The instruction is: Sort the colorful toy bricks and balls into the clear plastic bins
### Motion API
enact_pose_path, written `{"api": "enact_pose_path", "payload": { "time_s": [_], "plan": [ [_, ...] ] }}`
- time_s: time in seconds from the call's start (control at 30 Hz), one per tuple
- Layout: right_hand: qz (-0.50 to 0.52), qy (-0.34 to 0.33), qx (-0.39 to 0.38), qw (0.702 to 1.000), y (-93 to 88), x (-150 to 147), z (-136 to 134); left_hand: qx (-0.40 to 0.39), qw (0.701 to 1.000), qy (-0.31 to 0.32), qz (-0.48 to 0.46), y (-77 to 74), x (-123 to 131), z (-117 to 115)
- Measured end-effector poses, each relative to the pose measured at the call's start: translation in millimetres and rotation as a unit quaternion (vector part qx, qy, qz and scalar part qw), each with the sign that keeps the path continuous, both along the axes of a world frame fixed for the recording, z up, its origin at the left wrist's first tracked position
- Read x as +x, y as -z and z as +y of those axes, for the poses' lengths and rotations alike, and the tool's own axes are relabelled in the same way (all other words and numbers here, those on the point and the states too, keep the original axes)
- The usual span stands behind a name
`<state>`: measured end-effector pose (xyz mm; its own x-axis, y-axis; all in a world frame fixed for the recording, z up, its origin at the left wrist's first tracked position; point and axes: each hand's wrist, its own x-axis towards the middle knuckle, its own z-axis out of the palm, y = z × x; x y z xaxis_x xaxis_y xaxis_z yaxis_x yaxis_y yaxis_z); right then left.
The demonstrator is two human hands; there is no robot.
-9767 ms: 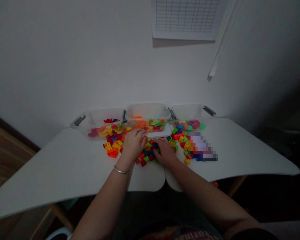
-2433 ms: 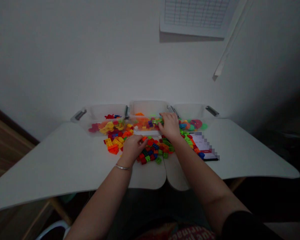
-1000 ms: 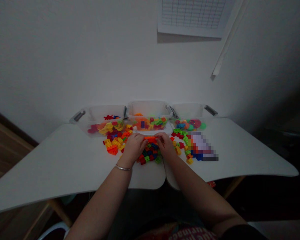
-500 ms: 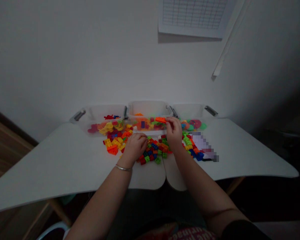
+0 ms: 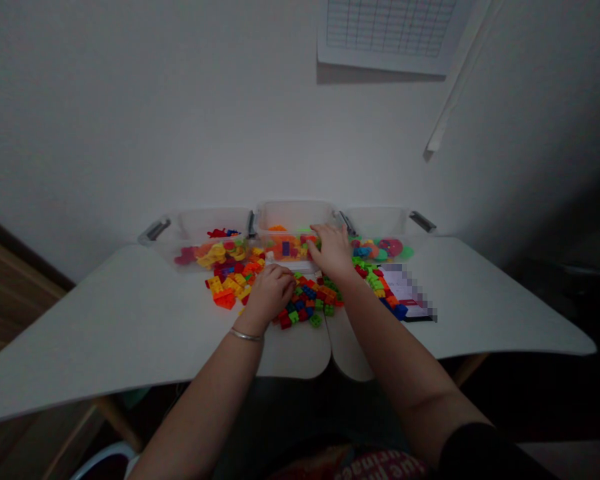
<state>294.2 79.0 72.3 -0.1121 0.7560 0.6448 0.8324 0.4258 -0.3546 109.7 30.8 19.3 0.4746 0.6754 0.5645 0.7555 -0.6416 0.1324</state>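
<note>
My left hand [image 5: 271, 293] rests curled on the loose pile of plastic building bricks [image 5: 305, 303], and the fingers hide whatever lies under them. My right hand [image 5: 333, 250] reaches over the front rim of the middle clear plastic bin [image 5: 293, 220], with its fingertips among the mixed bricks inside. Red, green, blue and orange bricks lie scattered between my hands. More yellow and orange bricks [image 5: 227, 293] spread out left of my left hand. The left clear bin [image 5: 205, 223] and right clear bin [image 5: 375, 222] stand beside the middle one.
All of this lies on a white two-part table [image 5: 130, 313] with a rounded notch at its front edge. A flat printed sheet [image 5: 405, 290], partly blurred, lies at right under some bricks. A wall stands directly behind the bins, with a grid chart [image 5: 390, 27] above.
My right hand has moved left and deeper over the middle bin, and the orange brick it held is no longer visible. My left hand stays on the pile.
</note>
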Motion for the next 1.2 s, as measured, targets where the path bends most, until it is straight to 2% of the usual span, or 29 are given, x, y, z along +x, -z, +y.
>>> {"api": "enact_pose_path", "payload": {
  "time_s": [0.17,0.33,0.47,0.63,0.73,0.93,1.2],
  "plan": [
    [-0.057,0.008,0.004,0.998,6.8,0.6,-6.1,-0.009,1.000,0.002,0.008,2.5,1.1,0.6],
    [-0.097,-0.029,-0.002,0.995,5.4,9.2,-6.5,-0.022,0.999,0.006,0.024,1.4,0.6,0.5],
    [-0.069,-0.063,0.025,0.995,5.8,9.5,-16.0,-0.029,0.999,0.003,0.031,1.3,0.6,1.0],
    [0.000,-0.062,0.054,0.997,23.3,3.4,-42.6,-0.031,0.999,-0.004,0.038,-1.1,2.0,-1.0],
    [-0.007,-0.050,0.007,0.999,36.0,2.0,-56.3,-0.028,0.999,0.001,0.035,-2.6,2.6,-2.3],
    [-0.136,-0.024,-0.104,0.985,47.4,3.4,-66.8,-0.026,0.999,0.019,0.025,-0.5,2.6,-1.6],
    [-0.161,0.005,-0.111,0.981,51.8,2.6,-67.7,-0.043,0.998,0.032,0.031,-0.5,1.9,-1.7]
  ]
}}
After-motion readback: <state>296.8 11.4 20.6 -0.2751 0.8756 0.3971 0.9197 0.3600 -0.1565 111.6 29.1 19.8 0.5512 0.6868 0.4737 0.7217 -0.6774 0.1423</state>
